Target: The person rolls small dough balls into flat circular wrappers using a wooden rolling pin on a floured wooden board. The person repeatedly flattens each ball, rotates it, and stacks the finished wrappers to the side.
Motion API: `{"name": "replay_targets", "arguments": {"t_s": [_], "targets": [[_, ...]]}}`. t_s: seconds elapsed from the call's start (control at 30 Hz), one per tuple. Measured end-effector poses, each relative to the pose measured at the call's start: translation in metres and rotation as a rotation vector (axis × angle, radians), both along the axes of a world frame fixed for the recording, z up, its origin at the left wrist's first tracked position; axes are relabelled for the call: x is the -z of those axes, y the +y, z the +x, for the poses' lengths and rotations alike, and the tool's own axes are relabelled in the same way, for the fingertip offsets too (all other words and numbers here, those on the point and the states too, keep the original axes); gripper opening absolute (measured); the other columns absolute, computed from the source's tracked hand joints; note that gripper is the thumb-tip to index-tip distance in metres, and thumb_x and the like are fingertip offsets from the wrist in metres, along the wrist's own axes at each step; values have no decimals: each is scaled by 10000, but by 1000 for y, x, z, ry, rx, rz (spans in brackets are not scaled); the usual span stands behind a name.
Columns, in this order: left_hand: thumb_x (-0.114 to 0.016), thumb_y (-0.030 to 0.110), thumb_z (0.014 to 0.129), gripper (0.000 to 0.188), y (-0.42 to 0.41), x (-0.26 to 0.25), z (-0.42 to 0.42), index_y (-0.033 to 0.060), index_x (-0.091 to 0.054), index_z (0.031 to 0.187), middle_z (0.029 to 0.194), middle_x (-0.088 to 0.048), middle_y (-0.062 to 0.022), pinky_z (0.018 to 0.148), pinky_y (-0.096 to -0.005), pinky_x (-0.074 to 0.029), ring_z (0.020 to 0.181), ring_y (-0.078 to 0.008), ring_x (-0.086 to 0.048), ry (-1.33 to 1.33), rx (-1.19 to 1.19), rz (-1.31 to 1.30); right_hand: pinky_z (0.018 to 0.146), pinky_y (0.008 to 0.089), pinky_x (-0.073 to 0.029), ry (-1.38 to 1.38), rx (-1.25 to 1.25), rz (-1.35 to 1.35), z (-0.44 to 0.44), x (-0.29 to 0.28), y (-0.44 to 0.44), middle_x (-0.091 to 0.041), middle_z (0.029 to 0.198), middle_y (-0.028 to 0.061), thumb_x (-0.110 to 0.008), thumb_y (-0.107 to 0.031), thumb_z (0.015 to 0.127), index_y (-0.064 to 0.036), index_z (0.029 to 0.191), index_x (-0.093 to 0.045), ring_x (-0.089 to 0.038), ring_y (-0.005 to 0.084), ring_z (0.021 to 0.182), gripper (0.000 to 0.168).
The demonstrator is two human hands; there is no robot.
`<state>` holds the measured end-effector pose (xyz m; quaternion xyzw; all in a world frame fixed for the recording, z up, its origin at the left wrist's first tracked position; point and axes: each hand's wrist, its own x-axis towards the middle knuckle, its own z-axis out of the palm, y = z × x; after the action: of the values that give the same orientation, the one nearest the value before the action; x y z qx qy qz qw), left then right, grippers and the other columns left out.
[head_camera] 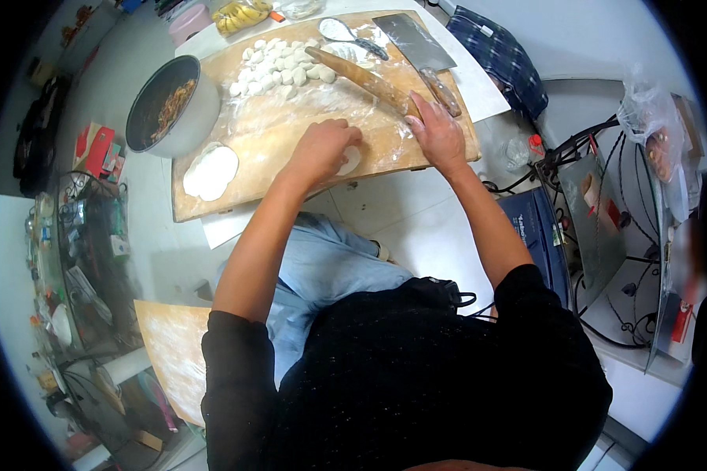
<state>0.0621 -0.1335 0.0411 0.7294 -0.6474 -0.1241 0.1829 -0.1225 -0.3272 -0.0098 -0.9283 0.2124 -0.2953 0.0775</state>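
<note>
My left hand (pixel 325 147) is at the near edge of a floured wooden board (pixel 271 129), its fingers curled on a small flat dough round (pixel 350 161) that is partly hidden. The near end of a tapered wooden rolling pin (pixel 359 79) lies in my right hand (pixel 440 134), between thumb and fingers. The pin slants away across the board toward several small dough pieces (pixel 288 62), its far tip beside them. At the board's left corner, rolled-out dough wrappers (pixel 212 171) overlap in a stack.
A pot (pixel 203 118) with chopped filling (pixel 174 109) stands at the left. Beyond the pin are a cleaver (pixel 418 44) and a flour bowl with a spoon (pixel 334 29). Bananas (pixel 241 16) lie behind. A second floured board (pixel 174 359) leans at lower left; metal shelving (pixel 601 206) stands right.
</note>
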Motion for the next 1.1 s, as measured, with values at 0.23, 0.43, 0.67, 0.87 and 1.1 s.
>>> {"name": "replay_targets", "arguments": {"t_s": [0.23, 0.43, 0.67, 0.87, 1.1], "targets": [[-751, 146, 726, 166, 16, 11, 30, 37, -669, 821, 829, -631, -167, 740, -452, -490, 849, -363, -626, 199, -270, -25, 732, 431, -565, -88, 70, -73, 0, 6, 2, -648, 982, 109, -663, -321, 938, -138, 1387, -540, -655, 307, 939, 501], [-701, 85, 800, 143, -42, 24, -9, 31, -574, 837, 786, -577, -153, 693, -441, -471, 763, -341, -581, 24, -318, -569, 752, 463, -562, -127, 156, 1, -1, 8, -1, -681, 1082, 133, -659, -342, 938, -147, 1391, -539, -669, 326, 976, 507], [-666, 106, 766, 104, -84, 41, -106, 57, -585, 809, 800, -606, -173, 698, -504, -464, 800, -393, -585, 108, -187, -438, 805, 461, -537, -179, 232, 106, -1, 9, -1, -698, 1152, 160, -677, -322, 937, -126, 1372, -561, -674, 372, 994, 491], [-675, 148, 802, 135, -75, 44, -46, 38, -597, 808, 831, -617, -177, 728, -506, -469, 821, -392, -590, -37, -371, -258, 763, 459, -551, -227, 205, 53, 2, 12, 1, -696, 1084, 131, -682, -325, 923, -127, 1347, -569, -676, 338, 952, 481], [-706, 152, 789, 156, -95, 46, -74, 38, -615, 844, 796, -600, -175, 740, -469, -485, 804, -373, -588, 84, -291, -425, 769, 453, -548, -224, 197, 47, 1, 11, 0, -696, 1082, 128, -688, -319, 918, -123, 1340, -559, -675, 327, 963, 482]]}}
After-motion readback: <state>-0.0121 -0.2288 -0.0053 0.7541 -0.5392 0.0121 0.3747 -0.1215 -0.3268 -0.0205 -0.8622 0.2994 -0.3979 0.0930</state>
